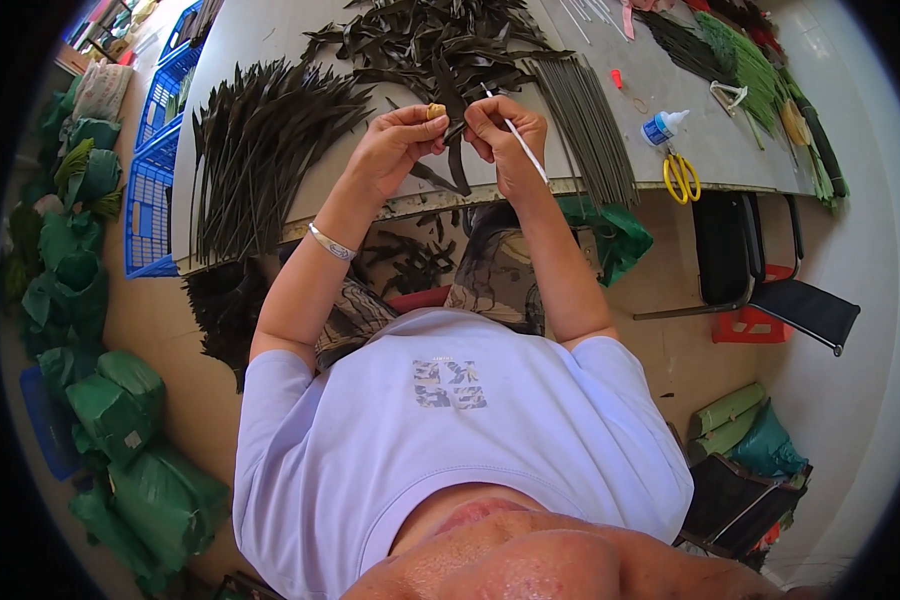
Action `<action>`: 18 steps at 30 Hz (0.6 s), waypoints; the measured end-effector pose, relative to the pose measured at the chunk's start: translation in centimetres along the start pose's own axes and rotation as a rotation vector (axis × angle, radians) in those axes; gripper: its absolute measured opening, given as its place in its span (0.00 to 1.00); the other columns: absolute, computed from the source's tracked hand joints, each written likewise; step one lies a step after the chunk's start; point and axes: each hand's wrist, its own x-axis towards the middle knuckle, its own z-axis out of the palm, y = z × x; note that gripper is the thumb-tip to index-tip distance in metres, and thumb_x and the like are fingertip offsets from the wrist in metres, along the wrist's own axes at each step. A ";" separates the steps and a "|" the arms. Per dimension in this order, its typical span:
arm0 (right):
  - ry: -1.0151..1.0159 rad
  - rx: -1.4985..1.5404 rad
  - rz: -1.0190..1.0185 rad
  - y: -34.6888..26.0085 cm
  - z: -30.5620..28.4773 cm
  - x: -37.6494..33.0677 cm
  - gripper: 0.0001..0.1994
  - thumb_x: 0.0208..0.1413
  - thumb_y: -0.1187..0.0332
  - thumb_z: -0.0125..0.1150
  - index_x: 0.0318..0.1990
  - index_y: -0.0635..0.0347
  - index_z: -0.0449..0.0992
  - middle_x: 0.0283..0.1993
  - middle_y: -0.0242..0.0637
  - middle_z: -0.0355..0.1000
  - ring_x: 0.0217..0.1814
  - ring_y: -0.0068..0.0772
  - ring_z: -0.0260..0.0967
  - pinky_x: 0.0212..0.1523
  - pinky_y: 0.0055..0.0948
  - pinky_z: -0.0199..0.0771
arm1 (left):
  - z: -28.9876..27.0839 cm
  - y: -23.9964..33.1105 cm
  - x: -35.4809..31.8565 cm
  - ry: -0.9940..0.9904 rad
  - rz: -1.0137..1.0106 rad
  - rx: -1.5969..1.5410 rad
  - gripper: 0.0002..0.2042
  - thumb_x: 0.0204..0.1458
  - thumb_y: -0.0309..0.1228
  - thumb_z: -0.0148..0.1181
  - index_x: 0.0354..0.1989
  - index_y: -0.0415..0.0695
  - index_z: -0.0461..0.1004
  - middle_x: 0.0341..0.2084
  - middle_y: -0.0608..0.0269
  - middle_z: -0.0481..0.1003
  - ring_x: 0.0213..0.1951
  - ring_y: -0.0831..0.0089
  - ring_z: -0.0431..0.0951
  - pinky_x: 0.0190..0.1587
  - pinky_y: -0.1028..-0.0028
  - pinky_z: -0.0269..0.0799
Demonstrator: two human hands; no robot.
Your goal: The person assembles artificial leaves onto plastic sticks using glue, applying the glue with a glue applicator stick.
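Both of my hands meet over the table's near edge, around a dark brown-green artificial leaf strip [457,165]. My left hand [395,145] is closed in a pinch at the strip's left side, with a yellow wrap [435,111] at a fingertip. Closed on the other side, my right hand [510,140] has a thin white stick [526,147] slanting through its fingers. Its fingertips also meet at the dark strip; exactly what they pinch is hidden. Just beyond lies a loose heap of dark leaves [440,45].
Dark leaf stems [260,150] lie left, bare dark stems [585,130] right. Farther right are a glue bottle [662,127], yellow-handled scissors [682,178] and green stems [745,60]. Blue crates [152,195] stand left of the table [370,205]; a black chair [730,250] stands right.
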 end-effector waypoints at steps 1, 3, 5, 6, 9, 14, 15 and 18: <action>-0.010 0.042 0.024 0.0 0.0 0.1 0.05 0.51 0.76 0.61 0.24 0.63 0.75 0.17 0.29 0.68 0.14 0.11 0.54 0.14 0.14 0.49 | 0.1 0.2 0.0 0.008 -0.034 -0.023 0.04 0.49 0.22 0.61 0.34 0.38 0.76 0.27 0.66 0.75 0.27 0.78 0.74 0.33 0.80 0.70; -0.013 0.041 0.017 -0.1 -0.1 0.2 0.05 0.51 0.76 0.61 0.24 0.63 0.75 0.17 0.29 0.68 0.14 0.11 0.54 0.14 0.13 0.48 | 0.0 0.3 0.3 0.000 -0.040 -0.014 0.05 0.49 0.22 0.60 0.35 0.38 0.75 0.26 0.67 0.75 0.26 0.79 0.74 0.32 0.80 0.70; -0.019 0.042 0.010 -0.1 -0.1 0.4 0.05 0.50 0.77 0.60 0.24 0.63 0.75 0.16 0.29 0.67 0.14 0.11 0.54 0.14 0.13 0.48 | 0.1 0.5 0.6 -0.008 -0.043 -0.006 0.06 0.49 0.21 0.60 0.35 0.38 0.75 0.26 0.67 0.75 0.26 0.79 0.73 0.32 0.81 0.70; 0.000 0.041 0.012 0.0 -0.1 0.7 0.05 0.51 0.77 0.60 0.24 0.63 0.75 0.16 0.29 0.67 0.14 0.11 0.54 0.14 0.13 0.48 | 0.3 0.7 0.8 0.028 -0.005 -0.016 0.07 0.49 0.21 0.60 0.37 0.38 0.74 0.26 0.67 0.75 0.25 0.79 0.73 0.31 0.81 0.70; 0.048 0.046 -0.011 -0.1 0.0 1.2 0.06 0.51 0.77 0.60 0.23 0.63 0.75 0.17 0.28 0.67 0.14 0.11 0.54 0.14 0.13 0.48 | -0.4 0.7 1.4 0.067 0.086 0.028 0.09 0.49 0.21 0.60 0.39 0.38 0.73 0.25 0.67 0.75 0.25 0.80 0.73 0.30 0.81 0.70; 0.079 -0.616 -0.416 -0.1 -1.8 3.2 0.02 0.50 0.74 0.62 0.29 0.63 0.77 0.18 0.29 0.69 0.18 0.15 0.61 0.18 0.18 0.59 | -3.9 1.2 3.0 0.206 0.169 0.158 0.09 0.51 0.21 0.59 0.41 0.39 0.72 0.28 0.67 0.75 0.28 0.79 0.74 0.34 0.80 0.71; 0.039 -0.779 -0.412 0.3 -1.9 3.5 0.07 0.48 0.70 0.65 0.31 0.63 0.77 0.19 0.32 0.70 0.19 0.18 0.64 0.22 0.21 0.64 | -4.2 1.3 3.1 0.208 0.164 0.145 0.09 0.51 0.22 0.59 0.41 0.39 0.73 0.29 0.66 0.75 0.29 0.78 0.74 0.36 0.79 0.71; -0.002 -0.895 -0.445 0.4 -1.1 2.5 0.12 0.45 0.66 0.69 0.32 0.64 0.76 0.20 0.36 0.71 0.19 0.22 0.64 0.22 0.23 0.65 | -3.3 1.6 2.8 0.203 0.167 0.076 0.08 0.52 0.22 0.58 0.40 0.39 0.74 0.30 0.65 0.75 0.29 0.77 0.74 0.36 0.79 0.72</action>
